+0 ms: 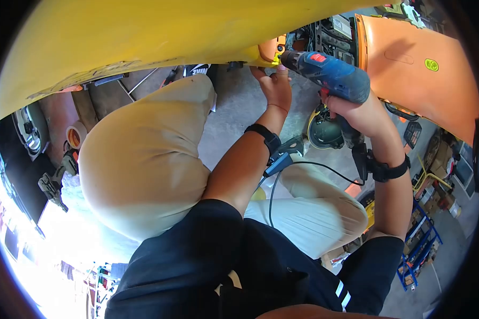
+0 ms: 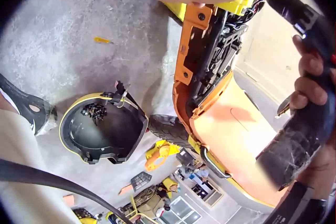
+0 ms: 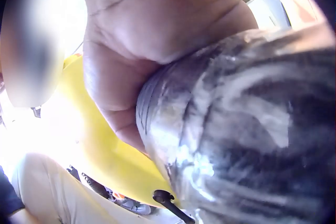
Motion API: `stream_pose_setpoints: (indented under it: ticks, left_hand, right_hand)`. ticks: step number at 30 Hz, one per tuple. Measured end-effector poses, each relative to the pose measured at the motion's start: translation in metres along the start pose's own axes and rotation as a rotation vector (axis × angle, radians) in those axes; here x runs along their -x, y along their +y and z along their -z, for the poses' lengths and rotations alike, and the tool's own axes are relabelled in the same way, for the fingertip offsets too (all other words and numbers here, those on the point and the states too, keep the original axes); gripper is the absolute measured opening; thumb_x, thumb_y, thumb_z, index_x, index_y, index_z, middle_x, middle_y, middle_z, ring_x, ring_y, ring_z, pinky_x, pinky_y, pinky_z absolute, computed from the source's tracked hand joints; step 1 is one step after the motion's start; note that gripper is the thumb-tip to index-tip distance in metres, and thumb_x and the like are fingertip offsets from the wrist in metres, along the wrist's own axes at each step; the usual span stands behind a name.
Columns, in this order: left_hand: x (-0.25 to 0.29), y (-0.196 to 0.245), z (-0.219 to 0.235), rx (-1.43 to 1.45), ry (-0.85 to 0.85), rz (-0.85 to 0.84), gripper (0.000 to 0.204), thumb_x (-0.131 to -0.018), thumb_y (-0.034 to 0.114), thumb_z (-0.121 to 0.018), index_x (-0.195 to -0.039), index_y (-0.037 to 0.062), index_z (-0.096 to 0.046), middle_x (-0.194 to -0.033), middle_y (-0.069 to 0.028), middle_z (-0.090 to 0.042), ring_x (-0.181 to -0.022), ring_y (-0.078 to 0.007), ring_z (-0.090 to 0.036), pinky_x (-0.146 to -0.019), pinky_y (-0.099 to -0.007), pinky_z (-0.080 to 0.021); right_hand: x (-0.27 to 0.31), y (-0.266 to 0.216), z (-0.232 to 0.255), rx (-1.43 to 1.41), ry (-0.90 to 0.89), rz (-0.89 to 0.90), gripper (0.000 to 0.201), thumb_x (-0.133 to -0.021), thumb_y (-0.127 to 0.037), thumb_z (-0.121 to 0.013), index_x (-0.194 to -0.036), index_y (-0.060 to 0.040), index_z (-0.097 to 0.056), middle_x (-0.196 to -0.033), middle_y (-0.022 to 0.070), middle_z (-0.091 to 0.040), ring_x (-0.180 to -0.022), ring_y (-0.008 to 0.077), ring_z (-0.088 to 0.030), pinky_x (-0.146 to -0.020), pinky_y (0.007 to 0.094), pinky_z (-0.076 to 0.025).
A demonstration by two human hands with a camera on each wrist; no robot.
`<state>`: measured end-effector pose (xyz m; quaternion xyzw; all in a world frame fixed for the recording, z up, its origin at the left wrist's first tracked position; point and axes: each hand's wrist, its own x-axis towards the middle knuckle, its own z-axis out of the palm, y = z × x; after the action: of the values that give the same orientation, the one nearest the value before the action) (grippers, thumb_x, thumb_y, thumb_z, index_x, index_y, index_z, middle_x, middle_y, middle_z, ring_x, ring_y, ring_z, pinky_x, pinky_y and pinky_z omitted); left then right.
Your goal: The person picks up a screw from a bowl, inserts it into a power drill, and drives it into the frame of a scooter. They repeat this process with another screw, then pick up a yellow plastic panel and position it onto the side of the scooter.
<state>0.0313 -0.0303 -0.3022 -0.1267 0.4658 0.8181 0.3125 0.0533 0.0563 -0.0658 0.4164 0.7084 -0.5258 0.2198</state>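
My right hand (image 1: 351, 109) grips the handle of a blue cordless drill (image 1: 338, 77), its black chuck pointing left at a yellow and orange body part (image 1: 271, 50). In the right wrist view the hand (image 3: 168, 24) is wrapped round the drill's tape-covered lower end (image 3: 241, 129). My left hand (image 1: 275, 87) is raised against the lower edge of that part, just below the drill tip, fingers partly hidden; whether it pinches something there is unclear. The left wrist view shows the drill's black handle (image 2: 299, 145) with fingers round it.
A large yellow panel (image 1: 143, 32) spans the top, an orange panel (image 1: 415, 69) the right. On the floor sit a helmet-like dark shell with yellow rim (image 2: 105, 129) and a small yellow tool (image 2: 102, 40). A black cable (image 1: 324, 166) crosses near my legs.
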Motion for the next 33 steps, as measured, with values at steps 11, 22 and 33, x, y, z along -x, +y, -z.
stream_pose_setpoints:
  ticks: [11,22,33]
  left_hand:
    - [0.001,-0.005,-0.001,0.004,0.013,-0.082,0.074,-0.097,0.025,-0.061,-0.149,0.011,-0.01,-0.145,-0.0105,-0.032,-0.1,-0.0164,-0.057,-0.066,-0.0243,-0.052]
    - [0.004,0.001,-0.004,-0.007,0.038,-0.049,0.08,-0.095,0.032,-0.065,-0.149,0.0105,-0.009,-0.141,-0.0101,-0.036,-0.103,-0.0172,-0.055,-0.065,-0.0247,-0.053]
    - [0.004,0.004,-0.001,-0.03,0.009,0.036,0.09,-0.094,0.023,-0.064,-0.153,0.0084,0.003,-0.152,-0.0131,-0.028,-0.113,-0.0223,-0.055,-0.068,-0.0294,-0.054]
  right_hand:
    - [-0.003,0.002,-0.004,0.088,0.041,0.176,0.025,-0.077,-0.008,-0.063,-0.101,-0.0009,-0.062,-0.08,0.0052,-0.062,-0.069,0.0158,-0.06,-0.068,0.0305,-0.051]
    - [-0.003,-0.005,-0.011,-0.114,0.106,0.032,0.02,-0.075,-0.006,-0.063,-0.095,-0.0009,-0.062,-0.077,0.003,-0.061,-0.059,0.0139,-0.058,-0.055,0.0304,-0.048]
    - [-0.002,0.0,-0.021,-0.285,0.179,-0.06,0.015,-0.074,-0.008,-0.067,-0.089,-0.0024,-0.065,-0.073,0.0052,-0.063,-0.057,0.0155,-0.06,-0.054,0.029,-0.048]
